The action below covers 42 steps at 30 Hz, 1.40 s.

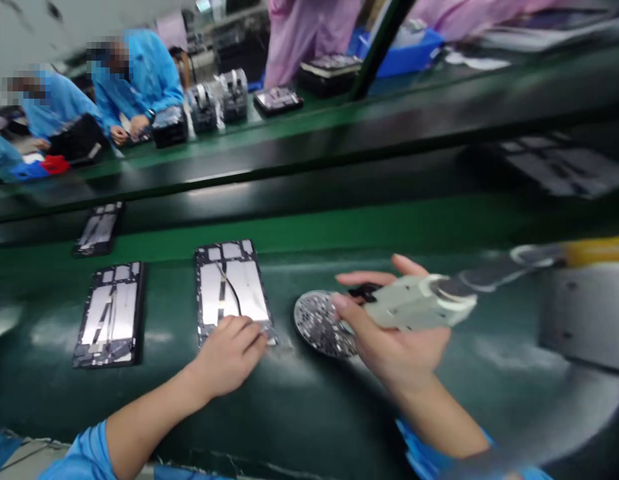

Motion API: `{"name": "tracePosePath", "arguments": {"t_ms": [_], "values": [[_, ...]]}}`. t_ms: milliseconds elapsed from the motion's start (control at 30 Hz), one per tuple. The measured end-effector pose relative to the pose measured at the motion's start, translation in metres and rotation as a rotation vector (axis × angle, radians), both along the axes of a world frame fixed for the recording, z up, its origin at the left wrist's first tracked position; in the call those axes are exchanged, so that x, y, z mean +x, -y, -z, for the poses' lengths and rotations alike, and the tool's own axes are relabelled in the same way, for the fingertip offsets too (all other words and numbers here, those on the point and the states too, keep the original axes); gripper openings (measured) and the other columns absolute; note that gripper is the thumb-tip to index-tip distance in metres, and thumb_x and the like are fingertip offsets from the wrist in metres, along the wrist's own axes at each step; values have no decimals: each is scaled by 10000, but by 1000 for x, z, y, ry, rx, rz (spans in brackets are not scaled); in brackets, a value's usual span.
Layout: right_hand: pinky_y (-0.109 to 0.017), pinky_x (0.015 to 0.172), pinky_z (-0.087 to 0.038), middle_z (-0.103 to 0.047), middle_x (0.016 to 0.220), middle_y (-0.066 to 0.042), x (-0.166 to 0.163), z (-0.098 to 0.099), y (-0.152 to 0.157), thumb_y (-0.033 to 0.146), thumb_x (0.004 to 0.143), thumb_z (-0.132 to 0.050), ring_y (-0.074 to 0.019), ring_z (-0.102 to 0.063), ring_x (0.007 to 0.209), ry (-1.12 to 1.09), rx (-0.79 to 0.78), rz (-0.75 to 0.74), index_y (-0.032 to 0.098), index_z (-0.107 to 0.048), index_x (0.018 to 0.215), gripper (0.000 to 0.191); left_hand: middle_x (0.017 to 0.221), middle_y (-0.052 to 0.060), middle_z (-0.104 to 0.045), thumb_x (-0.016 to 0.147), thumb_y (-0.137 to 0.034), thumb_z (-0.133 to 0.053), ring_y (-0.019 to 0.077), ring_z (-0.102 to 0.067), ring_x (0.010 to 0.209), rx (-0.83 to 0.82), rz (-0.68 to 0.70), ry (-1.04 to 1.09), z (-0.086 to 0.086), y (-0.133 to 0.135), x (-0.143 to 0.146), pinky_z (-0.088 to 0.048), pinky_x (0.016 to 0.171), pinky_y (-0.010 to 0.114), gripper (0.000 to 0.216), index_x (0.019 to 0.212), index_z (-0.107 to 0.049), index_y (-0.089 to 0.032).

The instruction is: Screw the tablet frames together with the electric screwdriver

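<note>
Blurred grey curved tube (572,407) looms closest, at four o'clock from the view's centre. Inward on the same bearing, the right hand (409,353) grasps a pale greenish-white handheld tool (407,303), its dark front end at or over a round black dish (298,333) just short of six o'clock. At eight o'clock, a flat black-framed device with a silver panel (248,287) lies on the dark green bench (299,427); the left hand (232,357), towards seven, rests its fingers at the device's lower edge, and whether they pinch anything I cannot tell.

A thin dark cable (233,289) arches across that panel; a fingertip catching it could tug or kink it. Should the tool or right wrist knock the dish, its contents might scatter, and stray bits could scratch the panel.

That dish is filled with small shiny metallic pieces (322,323). At one o'clock, a blue plastic bin (409,61) holds whitish material, too blurred to identify. Just past nine, a red bin-shaped object (55,165) shows no readable contents.
</note>
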State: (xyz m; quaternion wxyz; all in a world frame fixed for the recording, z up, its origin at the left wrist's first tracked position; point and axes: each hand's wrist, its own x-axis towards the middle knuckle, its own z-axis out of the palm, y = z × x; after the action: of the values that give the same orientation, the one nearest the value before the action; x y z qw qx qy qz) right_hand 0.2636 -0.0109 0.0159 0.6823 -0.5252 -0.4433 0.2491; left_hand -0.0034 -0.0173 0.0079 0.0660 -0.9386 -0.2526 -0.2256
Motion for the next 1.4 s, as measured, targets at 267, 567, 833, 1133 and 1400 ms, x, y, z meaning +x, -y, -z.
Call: {"name": "tracePosePath", "arguments": {"t_ms": [267, 567, 833, 1133, 1400], "values": [[-326, 644, -680, -788, 1145, 18, -6, -9, -9, 337, 882, -886, -132, -729, 644, -9, 217, -20, 395, -544, 1437, 654, 1131, 119, -803, 1042, -138, -729, 274, -713, 1072, -46, 38, 118, -7, -10, 11, -611, 928, 459, 93, 1135, -725, -136], [-298, 488, -579, -678, 932, 35, -4, -3, -16, 519, 945, -826, -93, -558, 502, 28, 222, 51, 386, -484, 1430, 608, 1126, 138, -805, 1011, -51, -732, 278, -760, 1084, -16, 135, 154, -4, -14, 11, -701, 949, 452, 104, 1103, -713, -94], [-233, 410, -470, -692, 863, 69, -21, -3, -11, 404, 925, -855, -62, -512, 455, -62, 238, 25, 344, -583, 1328, 489, 1065, 138, -779, 1013, -87, -744, 283, -743, 1084, -83, 93, 197, -5, -15, 23, -712, 897, 437, 79, 1087, -719, -100], [-237, 418, -451, -713, 857, 76, -22, 4, -5, 372, 904, -856, -64, -525, 450, -70, 180, 4, 317, -576, 1304, 492, 1164, 122, -803, 1060, -105, -678, 318, -761, 1226, -91, 127, 183, 1, -13, 17, -714, 915, 461, 97, 1151, -710, -122], [-248, 405, -451, -683, 839, 74, -24, 4, -4, 403, 909, -855, -70, -520, 444, -46, 187, 35, 338, -588, 1303, 480, 1185, 114, -810, 1048, -119, -707, 316, -766, 1239, -108, 103, 158, -3, -12, 15, -716, 939, 453, 77, 1121, -727, -135]]}}
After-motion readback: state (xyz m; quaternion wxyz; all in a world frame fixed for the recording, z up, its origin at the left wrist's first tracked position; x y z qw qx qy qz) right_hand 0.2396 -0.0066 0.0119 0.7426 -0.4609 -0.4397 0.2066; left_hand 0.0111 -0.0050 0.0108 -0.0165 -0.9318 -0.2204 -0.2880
